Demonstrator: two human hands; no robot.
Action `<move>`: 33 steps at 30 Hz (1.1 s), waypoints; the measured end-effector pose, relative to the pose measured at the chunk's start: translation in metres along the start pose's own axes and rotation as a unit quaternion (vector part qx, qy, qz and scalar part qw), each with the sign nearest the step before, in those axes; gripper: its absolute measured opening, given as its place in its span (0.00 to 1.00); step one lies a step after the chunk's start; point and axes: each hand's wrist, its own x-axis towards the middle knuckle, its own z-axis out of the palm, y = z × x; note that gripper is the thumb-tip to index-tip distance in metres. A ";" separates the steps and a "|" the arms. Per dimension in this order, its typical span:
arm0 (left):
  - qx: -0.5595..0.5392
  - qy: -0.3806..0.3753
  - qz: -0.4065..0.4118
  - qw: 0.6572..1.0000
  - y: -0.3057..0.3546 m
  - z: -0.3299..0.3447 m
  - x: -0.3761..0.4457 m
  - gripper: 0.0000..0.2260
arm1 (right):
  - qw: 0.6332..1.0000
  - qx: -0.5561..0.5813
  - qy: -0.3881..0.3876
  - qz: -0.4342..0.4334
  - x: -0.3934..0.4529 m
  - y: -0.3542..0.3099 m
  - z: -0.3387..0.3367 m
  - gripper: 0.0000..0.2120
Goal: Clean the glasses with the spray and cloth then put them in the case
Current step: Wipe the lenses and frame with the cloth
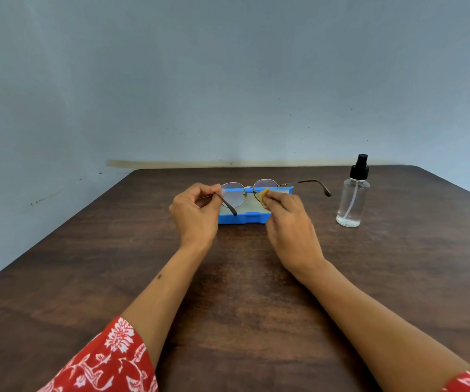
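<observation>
- L hand (pixel 195 212) held the glasses (pixel 252 190) up over the open blue case (pixel 243 217), fingers (pixel 214 190) pinched on the near temple arm by the hinge.
- R hand (pixel 287 219) pressed a small yellow cloth (pixel 265 197) on the right-side lens, fingers curled round it.
- Other temple arm stuck out free toward the spray bottle (pixel 353 193), which stood upright on the tabletop (pixel 242 292), well apart from the case.
- Step, prob.: wiping lenses; casing not yet done.
- Risks: frame held by one thin arm only, so hard rubbing w/ the cloth could twist the hinge or bend the bridge.
- Pinch slips → glasses drop onto case rim, lens could scratch.
- Wide sweep of R arm might knock the bottle over.
</observation>
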 end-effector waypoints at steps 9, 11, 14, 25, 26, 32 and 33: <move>0.003 -0.001 -0.003 1.000 0.000 0.001 -0.002 0.05 | 1.000 -0.014 -0.009 0.015 0.000 -0.001 -0.003 0.19; -0.001 -0.001 -0.003 1.000 0.001 0.000 -0.002 0.06 | 1.000 -0.007 -0.015 0.007 0.000 -0.003 -0.002 0.19; 0.003 -0.006 -0.006 1.000 0.002 -0.001 -0.001 0.06 | 1.000 -0.012 -0.002 0.026 0.001 0.001 -0.003 0.20; -0.003 0.004 -0.002 1.000 -0.001 0.000 0.001 0.05 | 1.000 -0.011 -0.010 0.027 0.002 0.001 -0.004 0.20; -0.003 0.006 -0.003 1.000 -0.001 0.000 0.001 0.04 | 0.999 -0.012 -0.004 0.043 0.002 0.004 -0.005 0.21; 0.003 -0.001 -0.001 1.000 -0.003 0.002 -0.001 0.03 | 0.999 -0.023 -0.013 0.045 0.001 0.000 -0.005 0.20; 0.001 0.000 0.000 1.000 -0.003 0.001 0.000 0.03 | 0.999 -0.020 -0.021 0.035 0.001 -0.002 -0.003 0.20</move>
